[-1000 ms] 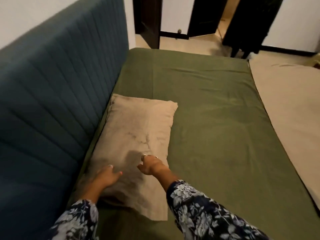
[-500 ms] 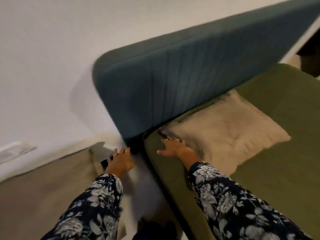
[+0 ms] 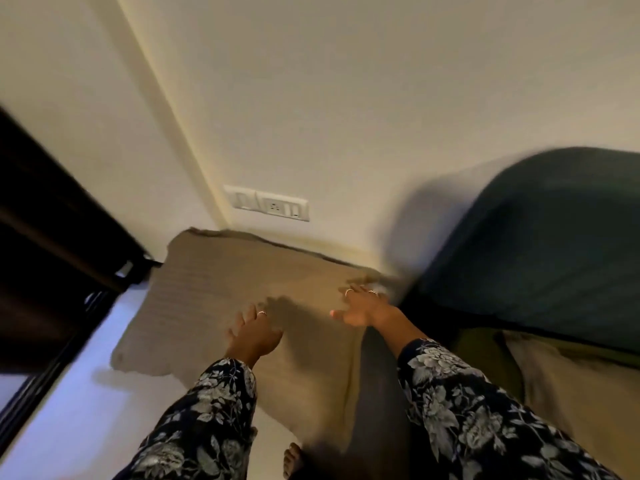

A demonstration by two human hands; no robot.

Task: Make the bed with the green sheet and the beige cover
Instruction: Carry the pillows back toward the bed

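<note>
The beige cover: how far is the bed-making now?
Done: little shows; only a strip of green sheet lies below the headboard. In hand: both open hands, left and right, reach over the beige cover on the floor. Left: lifting it and spreading it on the bed.

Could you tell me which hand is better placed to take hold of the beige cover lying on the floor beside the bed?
Left, probably: the left hand hovers over the middle of the beige cover; the right hand reaches toward its far corner.

Bare floor lies open left of the beige cover; wall and headboard block beyond.
</note>
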